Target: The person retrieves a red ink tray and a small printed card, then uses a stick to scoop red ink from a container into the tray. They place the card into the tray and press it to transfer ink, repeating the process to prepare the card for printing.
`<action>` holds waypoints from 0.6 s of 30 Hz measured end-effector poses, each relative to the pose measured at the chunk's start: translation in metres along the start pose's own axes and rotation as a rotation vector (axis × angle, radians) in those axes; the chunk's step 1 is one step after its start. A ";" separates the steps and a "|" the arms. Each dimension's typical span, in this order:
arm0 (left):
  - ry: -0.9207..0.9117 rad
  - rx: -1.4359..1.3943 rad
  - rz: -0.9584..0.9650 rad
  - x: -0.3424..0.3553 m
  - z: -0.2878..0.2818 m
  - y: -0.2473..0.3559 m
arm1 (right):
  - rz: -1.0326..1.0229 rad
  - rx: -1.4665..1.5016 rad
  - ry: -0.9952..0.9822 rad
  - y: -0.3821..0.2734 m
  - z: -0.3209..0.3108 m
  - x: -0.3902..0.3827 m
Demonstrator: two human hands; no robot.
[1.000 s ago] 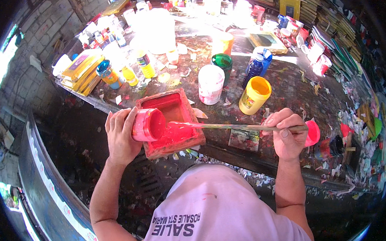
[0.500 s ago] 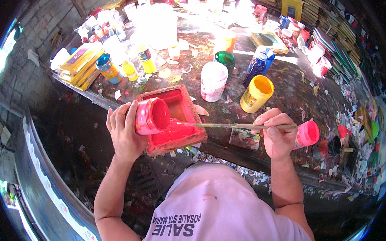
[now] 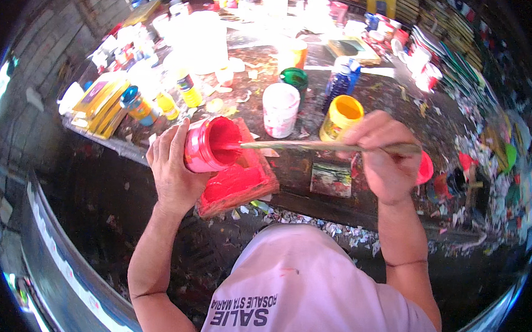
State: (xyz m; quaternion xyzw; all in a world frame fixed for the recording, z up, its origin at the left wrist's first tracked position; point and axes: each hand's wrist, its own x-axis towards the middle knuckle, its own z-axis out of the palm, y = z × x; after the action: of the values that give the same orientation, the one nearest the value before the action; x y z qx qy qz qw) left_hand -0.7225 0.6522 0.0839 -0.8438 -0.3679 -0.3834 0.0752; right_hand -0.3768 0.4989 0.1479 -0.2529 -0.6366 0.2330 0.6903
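My left hand (image 3: pixel 174 176) is wrapped round a red paint jar (image 3: pixel 197 149), tilted so its mouth faces right. A long paint-smeared stick (image 3: pixel 297 145) lies nearly level, its left end inside the jar's mouth. My right hand (image 3: pixel 387 163), slightly blurred, grips the stick near its other end. Below the jar, at the table's near edge, sits a shallow box (image 3: pixel 263 195) coated inside with wet red paint; the jar and my left hand hide part of it. Another pinkish-red jar (image 3: pixel 425 168) stands partly behind my right hand.
A yellow paint jar (image 3: pixel 340 123), a white tub (image 3: pixel 279 115), a green jar (image 3: pixel 294 78) and a blue bottle (image 3: pixel 336 85) stand beyond the stick. Yellow-edged frames (image 3: pixel 100 106) are stacked at left. A small painted square (image 3: pixel 331 180) lies near the front edge. Paper scraps litter the right side.
The stick's tip has gone from over the red box into the jar's mouth. My right hand has risen, and the jar has shifted slightly up relative to the box.
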 end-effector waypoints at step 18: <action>-0.002 -1.121 -0.742 0.018 0.201 0.196 | 0.493 -1.087 -0.209 0.036 -0.085 -0.174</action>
State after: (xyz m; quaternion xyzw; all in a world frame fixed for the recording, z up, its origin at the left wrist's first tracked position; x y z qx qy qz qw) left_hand -0.4628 0.6036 -0.0127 -0.5731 -0.3789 -0.5160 -0.5116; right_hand -0.3061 0.4099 -0.0129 -0.6853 -0.6514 0.0512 0.3216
